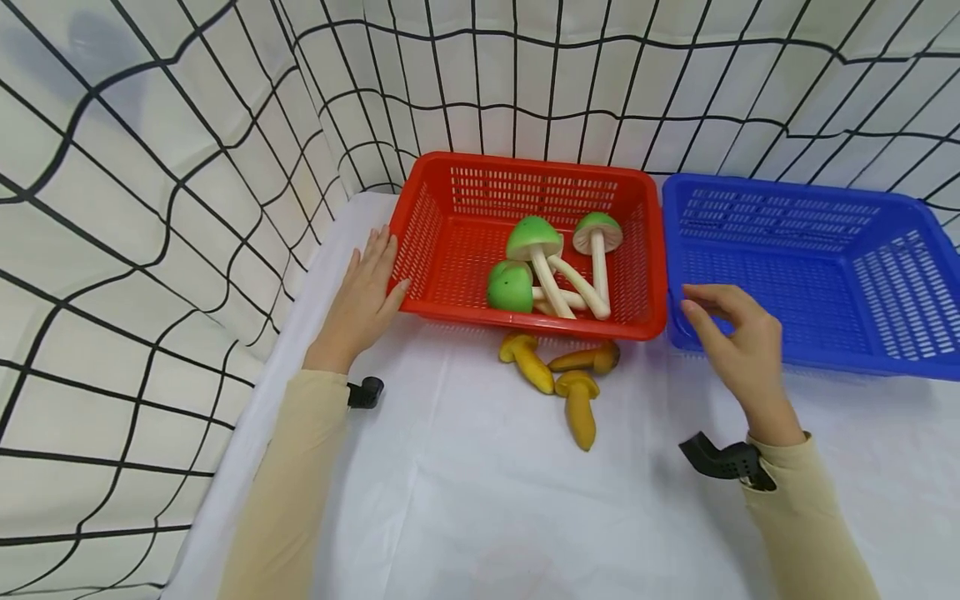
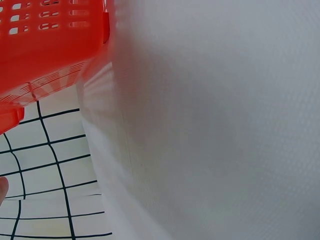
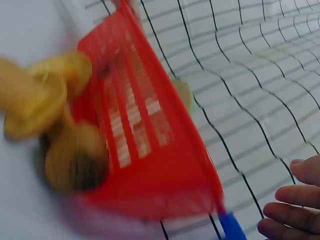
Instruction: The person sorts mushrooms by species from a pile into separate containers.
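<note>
My left hand [image 1: 360, 296] lies at the left end of the red basket [image 1: 465, 312], its extended fingers along the outside near the rim. In the left wrist view only a fingertip [image 2: 3, 189] shows at the edge. My right hand [image 1: 742, 354] hovers by the front left corner of the blue basket [image 1: 825, 360], fingers loosely bent and holding nothing. Several green-capped toy mushrooms [image 1: 512, 287] with white stems lie in the red basket. Before it on the cloth are three yellow-brown toy mushrooms [image 1: 581, 412], blurred in the right wrist view.
Both baskets stand side by side on a white cloth [image 1: 480, 500]. A black wire grid [image 1: 555, 83] runs behind them, and another stretch [image 1: 180, 275] stands along the left. Black wrist devices [image 1: 723, 460] sit on both forearms.
</note>
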`<state>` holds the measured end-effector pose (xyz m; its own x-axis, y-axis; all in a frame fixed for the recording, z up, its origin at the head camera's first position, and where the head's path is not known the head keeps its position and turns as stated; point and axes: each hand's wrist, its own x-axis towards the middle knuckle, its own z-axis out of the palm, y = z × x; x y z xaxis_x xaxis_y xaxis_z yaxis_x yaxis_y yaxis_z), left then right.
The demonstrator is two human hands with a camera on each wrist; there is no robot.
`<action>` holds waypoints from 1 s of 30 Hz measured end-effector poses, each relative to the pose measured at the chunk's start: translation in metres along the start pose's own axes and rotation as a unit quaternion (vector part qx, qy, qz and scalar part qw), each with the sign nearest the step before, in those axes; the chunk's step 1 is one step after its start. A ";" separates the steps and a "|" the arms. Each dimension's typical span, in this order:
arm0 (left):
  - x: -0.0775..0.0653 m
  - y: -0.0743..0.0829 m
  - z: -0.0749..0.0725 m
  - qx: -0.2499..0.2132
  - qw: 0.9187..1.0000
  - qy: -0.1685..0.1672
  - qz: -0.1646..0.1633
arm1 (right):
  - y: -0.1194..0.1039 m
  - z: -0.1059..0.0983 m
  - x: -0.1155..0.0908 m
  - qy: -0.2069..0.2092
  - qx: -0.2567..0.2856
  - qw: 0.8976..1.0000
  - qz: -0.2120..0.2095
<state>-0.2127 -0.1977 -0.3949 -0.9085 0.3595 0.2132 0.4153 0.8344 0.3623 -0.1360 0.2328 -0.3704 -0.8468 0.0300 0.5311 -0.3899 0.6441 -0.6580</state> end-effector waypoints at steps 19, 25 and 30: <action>-0.002 -0.002 -0.003 0.000 1.000 0.000 -0.006 | 0.143 -0.171 -0.027 0.050 -0.238 0.960 0.141; -0.003 -0.002 -0.004 0.000 1.000 0.000 -0.004 | 0.217 -0.194 -0.024 -0.086 -0.284 0.940 0.167; 0.001 0.000 -0.001 -0.005 1.000 0.000 0.006 | 0.273 -0.211 -0.030 -0.123 -0.304 0.928 0.174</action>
<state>-0.2131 -0.1976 -0.3937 -0.9035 0.3692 0.2175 0.4263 0.8262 0.3683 -0.1406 0.5691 -0.4536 -0.9695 0.1902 0.1545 0.1365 0.9428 -0.3040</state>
